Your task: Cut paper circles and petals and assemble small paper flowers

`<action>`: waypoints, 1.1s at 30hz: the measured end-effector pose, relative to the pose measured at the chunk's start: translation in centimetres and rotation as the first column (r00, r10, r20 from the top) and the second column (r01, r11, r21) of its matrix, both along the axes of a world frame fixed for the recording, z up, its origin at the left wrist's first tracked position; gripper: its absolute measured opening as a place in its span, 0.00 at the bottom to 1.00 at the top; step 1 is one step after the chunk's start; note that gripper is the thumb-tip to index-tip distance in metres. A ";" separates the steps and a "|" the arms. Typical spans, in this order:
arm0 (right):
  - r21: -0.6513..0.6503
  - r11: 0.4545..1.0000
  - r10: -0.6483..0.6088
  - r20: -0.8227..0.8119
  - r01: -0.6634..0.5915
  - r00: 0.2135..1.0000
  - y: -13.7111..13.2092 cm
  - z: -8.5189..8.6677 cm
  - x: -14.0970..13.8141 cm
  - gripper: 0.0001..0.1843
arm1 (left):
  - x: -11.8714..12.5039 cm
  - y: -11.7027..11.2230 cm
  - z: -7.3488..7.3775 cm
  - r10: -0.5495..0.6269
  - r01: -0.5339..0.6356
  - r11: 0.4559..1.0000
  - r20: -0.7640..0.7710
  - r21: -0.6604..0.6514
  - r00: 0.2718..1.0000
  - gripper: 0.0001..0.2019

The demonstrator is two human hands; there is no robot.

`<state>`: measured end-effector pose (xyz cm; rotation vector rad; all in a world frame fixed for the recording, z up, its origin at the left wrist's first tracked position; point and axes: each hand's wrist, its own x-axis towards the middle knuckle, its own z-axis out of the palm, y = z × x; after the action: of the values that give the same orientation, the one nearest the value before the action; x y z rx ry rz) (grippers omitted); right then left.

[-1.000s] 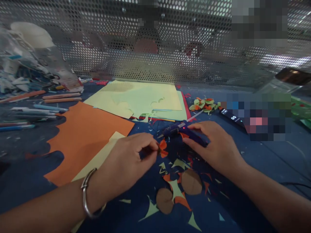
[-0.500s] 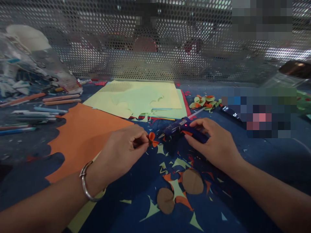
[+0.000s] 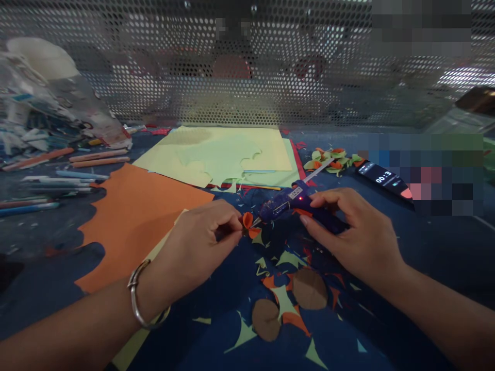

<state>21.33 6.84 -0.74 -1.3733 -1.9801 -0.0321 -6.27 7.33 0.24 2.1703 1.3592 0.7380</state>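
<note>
Between thumb and fingertips, my left hand (image 3: 211, 242) pinches a small orange paper flower (image 3: 248, 221) with its petals spread. My right hand (image 3: 351, 226) is wrapped loosely about the handle of a dark blue hot glue gun (image 3: 284, 202), whose small red light glows. The gun's nozzle points left, its tip at the flower's petals; whether it touches them I cannot tell. A clear glue stick (image 3: 319, 171) juts from the gun's back end. Under my left forearm lies a strip of yellow paper (image 3: 135, 342).
A scalloped orange sheet (image 3: 131, 216) lies left, pale yellow-green sheets (image 3: 232, 152) behind. Paper scraps (image 3: 284, 304) surround two brown cardboard discs (image 3: 266, 319). Small paper flowers (image 3: 334, 161) and a phone (image 3: 382, 179) are at right, pens (image 3: 62, 183) at left. A perforated metal panel (image 3: 174, 67) stands behind.
The glue gun's nozzle and the orange paper flower have come together, where a gap stood between them before. The view has shifted slightly, and more of the phone shows.
</note>
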 end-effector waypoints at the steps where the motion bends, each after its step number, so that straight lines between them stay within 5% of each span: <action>1: 0.003 1.000 0.006 0.000 -0.006 1.000 0.0 0.0 0.0 0.09 | 0.0 0.0 0.0 -0.003 0.003 1.000 -0.002 -0.001 1.000 0.07; 33: -0.010 0.998 0.063 0.000 -0.063 0.998 -0.1 0.6 0.0 0.11 | 0.2 0.0 0.2 0.004 -0.003 1.000 0.037 -0.030 0.999 0.07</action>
<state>21.37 6.73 -0.15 -1.3167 -2.0249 0.0066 -6.11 7.37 0.45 2.1211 1.3472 0.7511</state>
